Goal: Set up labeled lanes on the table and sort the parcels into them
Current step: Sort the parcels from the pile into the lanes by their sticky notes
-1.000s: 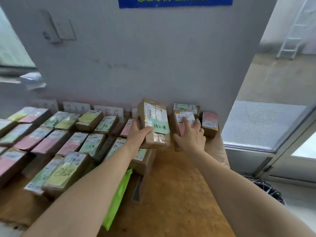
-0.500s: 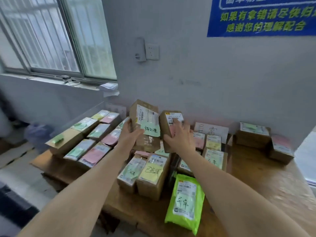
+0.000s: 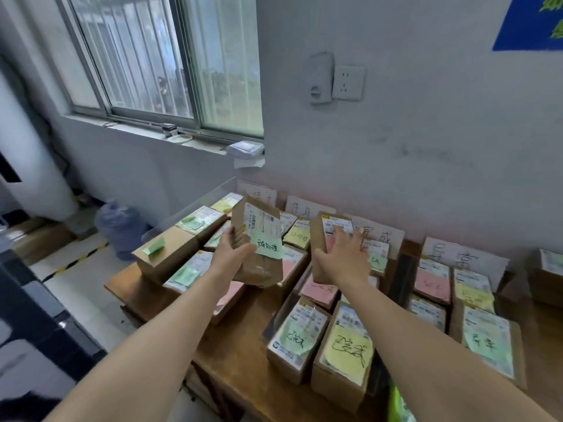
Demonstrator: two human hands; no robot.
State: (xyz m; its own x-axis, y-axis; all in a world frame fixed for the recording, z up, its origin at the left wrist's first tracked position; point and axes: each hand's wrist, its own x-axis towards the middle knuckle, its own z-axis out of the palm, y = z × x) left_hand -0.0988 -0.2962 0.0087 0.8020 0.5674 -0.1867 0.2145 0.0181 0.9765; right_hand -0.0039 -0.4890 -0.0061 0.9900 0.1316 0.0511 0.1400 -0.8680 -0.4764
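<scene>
Carried leftward from the desk's right end: left hand (image 3: 231,254) gripping green-noted parcel (image 3: 257,242), right hand (image 3: 344,257) clasping second parcel (image 3: 330,236), above middle lanes.

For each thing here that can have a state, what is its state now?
left hand: grips a parcel
parcel with green note: lifted, upright, above the rows
right hand: grips a second parcel
second parcel: lifted, upright
window: looks shut
wall socket: nothing plugged in

A parcel (image 3: 257,242) in each hand.
</scene>
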